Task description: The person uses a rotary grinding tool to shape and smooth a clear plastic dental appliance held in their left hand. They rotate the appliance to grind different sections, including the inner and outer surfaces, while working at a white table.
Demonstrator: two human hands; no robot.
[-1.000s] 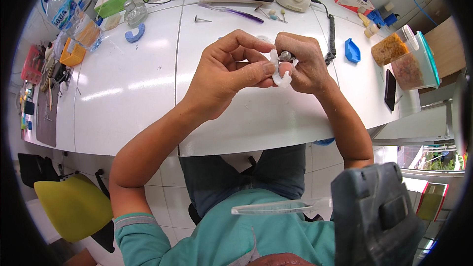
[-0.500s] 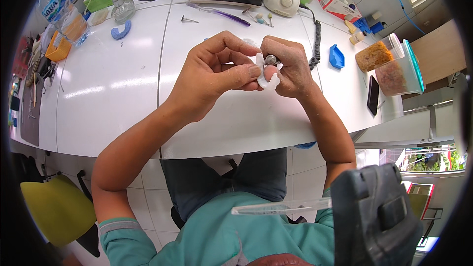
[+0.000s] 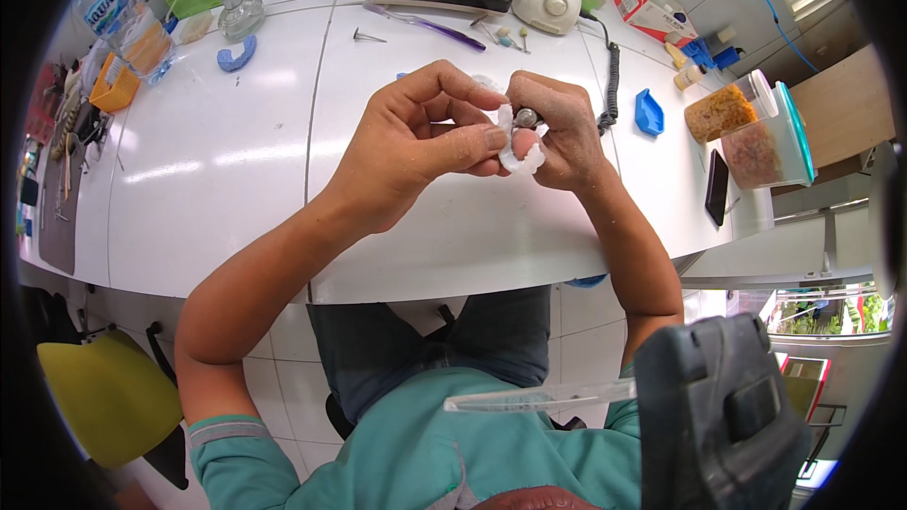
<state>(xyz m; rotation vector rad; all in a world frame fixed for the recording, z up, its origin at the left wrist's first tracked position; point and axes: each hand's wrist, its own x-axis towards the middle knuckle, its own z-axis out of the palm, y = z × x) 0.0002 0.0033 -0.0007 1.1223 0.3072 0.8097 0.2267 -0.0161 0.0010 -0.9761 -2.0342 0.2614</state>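
Over the white table [image 3: 217, 217], in the head view, the person's left hand [image 3: 416, 137] has thumb and fingers clamped on a curved white piece [image 3: 518, 166], held up between the two hands. The right hand [image 3: 570, 123] curls closed round a metal tool [image 3: 526, 117], one fingertip within the piece's curve; whether the tool touches the piece is hard to tell. Farther right lies a small blue tray [image 3: 649, 113].

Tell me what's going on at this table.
A person is working with both bare hands above the white table. The left hand pinches a white curved piece; the right hand grips a metal-ended tool close beside it. Whether they touch is unclear. A blue curved piece lies farther left.
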